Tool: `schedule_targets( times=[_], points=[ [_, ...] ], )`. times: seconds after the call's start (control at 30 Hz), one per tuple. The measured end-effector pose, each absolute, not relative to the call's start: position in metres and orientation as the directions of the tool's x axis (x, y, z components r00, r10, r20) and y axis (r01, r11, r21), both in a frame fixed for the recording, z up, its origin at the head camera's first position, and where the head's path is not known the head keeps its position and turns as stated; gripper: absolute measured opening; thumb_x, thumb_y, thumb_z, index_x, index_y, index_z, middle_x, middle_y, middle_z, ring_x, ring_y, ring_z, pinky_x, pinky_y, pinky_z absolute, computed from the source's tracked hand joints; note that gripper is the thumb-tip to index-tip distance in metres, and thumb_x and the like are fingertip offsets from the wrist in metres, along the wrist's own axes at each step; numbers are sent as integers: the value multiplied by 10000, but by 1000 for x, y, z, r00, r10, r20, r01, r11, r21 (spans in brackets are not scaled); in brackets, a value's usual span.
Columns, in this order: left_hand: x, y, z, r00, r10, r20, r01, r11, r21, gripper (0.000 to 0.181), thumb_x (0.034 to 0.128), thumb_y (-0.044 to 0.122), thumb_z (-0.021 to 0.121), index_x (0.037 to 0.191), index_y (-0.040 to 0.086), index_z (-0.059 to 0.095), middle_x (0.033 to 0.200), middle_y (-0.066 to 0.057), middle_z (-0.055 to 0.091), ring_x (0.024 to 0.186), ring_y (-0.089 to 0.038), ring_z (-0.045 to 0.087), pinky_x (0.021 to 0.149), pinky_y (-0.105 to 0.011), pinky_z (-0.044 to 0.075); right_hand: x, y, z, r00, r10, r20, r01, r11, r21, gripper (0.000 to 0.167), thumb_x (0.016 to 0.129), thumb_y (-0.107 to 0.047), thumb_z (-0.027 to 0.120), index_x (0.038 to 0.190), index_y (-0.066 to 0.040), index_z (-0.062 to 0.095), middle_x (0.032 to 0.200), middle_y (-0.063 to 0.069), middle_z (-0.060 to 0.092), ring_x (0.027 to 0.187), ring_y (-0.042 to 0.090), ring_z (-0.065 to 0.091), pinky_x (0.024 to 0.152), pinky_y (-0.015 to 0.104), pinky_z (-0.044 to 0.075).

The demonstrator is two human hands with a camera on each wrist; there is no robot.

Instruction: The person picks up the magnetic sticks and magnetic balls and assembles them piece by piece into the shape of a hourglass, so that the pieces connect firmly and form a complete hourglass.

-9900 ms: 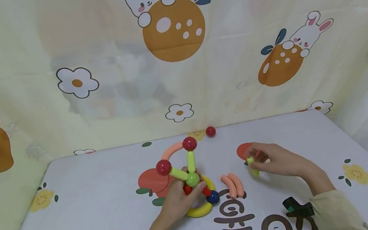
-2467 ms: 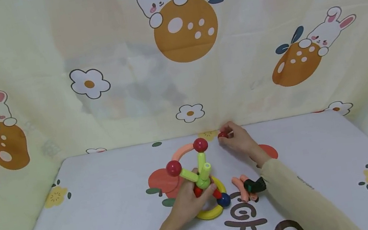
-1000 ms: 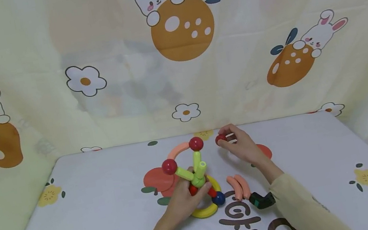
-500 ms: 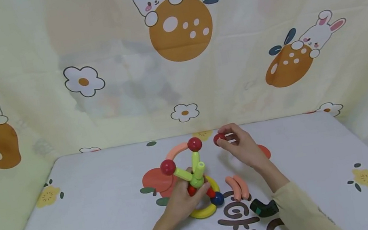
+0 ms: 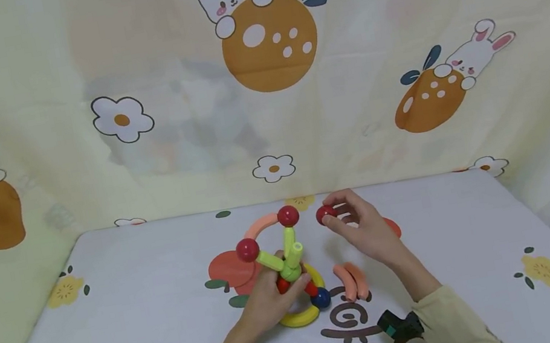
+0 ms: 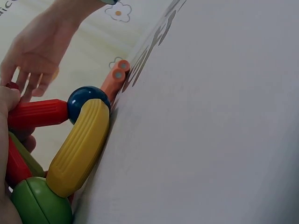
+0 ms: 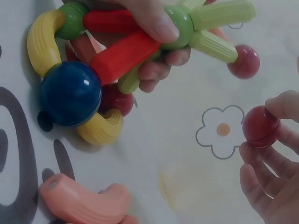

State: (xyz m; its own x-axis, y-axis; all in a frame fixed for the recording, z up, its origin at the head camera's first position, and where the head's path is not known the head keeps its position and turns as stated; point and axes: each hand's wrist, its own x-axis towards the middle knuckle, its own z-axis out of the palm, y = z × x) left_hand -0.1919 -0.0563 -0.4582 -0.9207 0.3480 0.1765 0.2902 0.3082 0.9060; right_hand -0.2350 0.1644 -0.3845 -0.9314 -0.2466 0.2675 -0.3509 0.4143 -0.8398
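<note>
My left hand [image 5: 271,299] grips a built figure of balls and rods around its light green centre ball [image 5: 290,272]. Red rods [image 7: 126,56] run down from that ball to a base of yellow curved rods [image 6: 80,147], a blue ball [image 5: 321,298] and a green ball [image 6: 41,201]. Light green rods fan out above, two of them tipped with red balls [image 5: 248,250] joined by a salmon curved rod [image 5: 260,224]; another light green rod [image 5: 294,254] has a bare end. Between thumb and fingertips, my right hand [image 5: 365,229] pinches a loose red ball [image 7: 261,126], apart from the figure.
Two salmon curved rods [image 5: 351,281] lie side by side on the table, right of the figure. The white cloth [image 5: 145,341] carries printed fruit and lettering. A patterned curtain [image 5: 183,151] hangs behind the table's far edge.
A light green rod, earlier in my right hand, now stands on the centre ball. My right hand has picked up the loose red ball from the far edge and brought it slightly nearer the figure.
</note>
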Motion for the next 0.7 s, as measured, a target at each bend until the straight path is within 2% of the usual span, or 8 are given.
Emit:
schedule_targets(
  times=[0.37, 0.5, 0.7],
  points=[
    [-191, -59, -457, -915, 350, 199, 306, 284, 908, 424, 871, 409, 649, 1174, 145, 516, 1027, 110, 594, 993, -69, 582, 963, -311, 476, -211, 150, -355, -913, -266, 309, -395, 388, -833, 322, 894, -88, 630, 1182, -14, 507, 1117, 118, 591, 1033, 257, 576, 822, 243, 482],
    [-191, -58, -459, -913, 349, 210, 318, 289, 903, 427, 870, 421, 645, 1168, 143, 518, 1019, 112, 590, 986, -62, 578, 959, -312, 475, -209, 151, -356, -903, -257, 344, -421, 373, -827, 323, 897, -87, 625, 1191, -23, 507, 1130, 94, 586, 1032, 236, 585, 833, 224, 484],
    [-191, -56, -459, -907, 350, 235, 342, 283, 896, 382, 878, 388, 647, 1141, 143, 519, 989, 97, 577, 959, -72, 569, 931, -298, 479, -211, 153, -367, -877, -275, 395, -472, 332, -817, 328, 907, -170, 629, 1209, -142, 503, 1143, -1, 573, 1001, 140, 585, 856, 205, 489]
  ],
)
